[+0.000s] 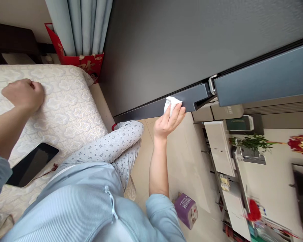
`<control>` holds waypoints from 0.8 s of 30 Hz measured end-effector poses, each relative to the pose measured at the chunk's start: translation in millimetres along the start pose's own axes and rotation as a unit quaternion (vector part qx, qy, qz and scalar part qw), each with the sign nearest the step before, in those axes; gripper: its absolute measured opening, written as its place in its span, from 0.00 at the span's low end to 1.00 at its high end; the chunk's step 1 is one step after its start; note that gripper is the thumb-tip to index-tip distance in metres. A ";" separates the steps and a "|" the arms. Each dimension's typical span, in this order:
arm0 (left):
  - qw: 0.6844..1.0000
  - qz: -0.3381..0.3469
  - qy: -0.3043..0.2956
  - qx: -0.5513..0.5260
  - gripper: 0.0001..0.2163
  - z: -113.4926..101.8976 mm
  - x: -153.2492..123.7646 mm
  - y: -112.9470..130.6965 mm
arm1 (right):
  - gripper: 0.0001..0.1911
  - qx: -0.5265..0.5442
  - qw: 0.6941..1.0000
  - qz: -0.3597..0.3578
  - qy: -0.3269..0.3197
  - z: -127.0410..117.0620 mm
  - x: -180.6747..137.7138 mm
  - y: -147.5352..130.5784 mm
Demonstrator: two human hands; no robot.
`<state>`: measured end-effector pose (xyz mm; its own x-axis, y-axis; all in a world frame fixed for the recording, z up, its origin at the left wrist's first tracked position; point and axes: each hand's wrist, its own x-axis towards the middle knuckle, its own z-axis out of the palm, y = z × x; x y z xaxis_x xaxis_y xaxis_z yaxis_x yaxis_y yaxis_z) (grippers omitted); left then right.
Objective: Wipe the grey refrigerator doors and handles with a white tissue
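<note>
My right hand reaches up and presses a folded white cloth against the narrow blue-grey door edge of a tall dark grey appliance that looks like a refrigerator. The fingers lie over the cloth and hide its lower part. A metal hinge sits to the right of the cloth, between this door and a second door panel. On the quilted bed cover, my left hand rests as a closed fist, with nothing visible in it.
A black tablet lies on the bed by my left forearm. Light blue curtains hang into a red box beside the appliance. A purple box stands on the tiled floor. White cabinets and a green plant are at right.
</note>
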<state>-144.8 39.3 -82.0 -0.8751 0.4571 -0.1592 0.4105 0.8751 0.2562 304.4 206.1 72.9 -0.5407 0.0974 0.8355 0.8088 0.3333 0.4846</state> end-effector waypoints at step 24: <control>1.000 0.003 0.009 -0.007 0.21 0.5 -1.2 -0.3 | 0.24 0.040 0.975 0.057 -0.213 -7.5 -42.4 -11.1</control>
<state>-143.8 38.6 -82.3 -0.8767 0.4598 -0.1412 0.4126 0.8698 0.2706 320.1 191.2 34.0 -0.5092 0.5125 0.6914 0.8578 0.3674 0.3594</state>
